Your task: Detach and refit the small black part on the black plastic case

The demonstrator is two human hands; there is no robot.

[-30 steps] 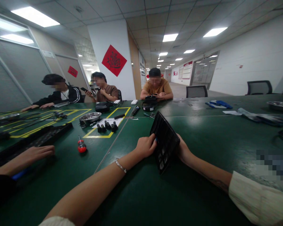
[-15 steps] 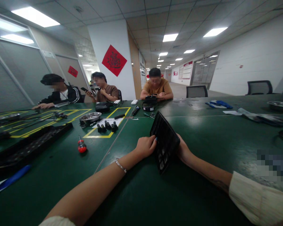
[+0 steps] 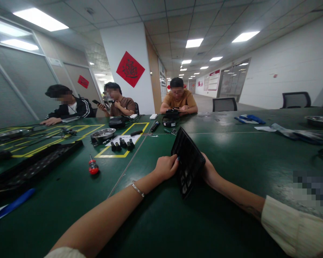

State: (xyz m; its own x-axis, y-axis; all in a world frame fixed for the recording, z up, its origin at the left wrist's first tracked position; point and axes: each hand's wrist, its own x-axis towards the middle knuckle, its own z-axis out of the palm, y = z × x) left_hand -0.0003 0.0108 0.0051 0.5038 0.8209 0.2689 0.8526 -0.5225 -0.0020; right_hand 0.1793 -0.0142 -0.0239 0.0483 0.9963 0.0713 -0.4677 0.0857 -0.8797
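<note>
One broad green table spreads beneath the grip, a red screwdriver to its left and a white pillar well beyond. Both forearms converge forward: the left hand curls its fingers against a steeply tilted black case, and the right hand, partly hidden, holds its opposite side.

We hold: black tray, one, steeply tilted, our left grip at its left side, our right grip at its right | On our green tabletop: red screwdriver, one; metal bowl, one; black fittings, clustered | Facing us: people, three.
</note>
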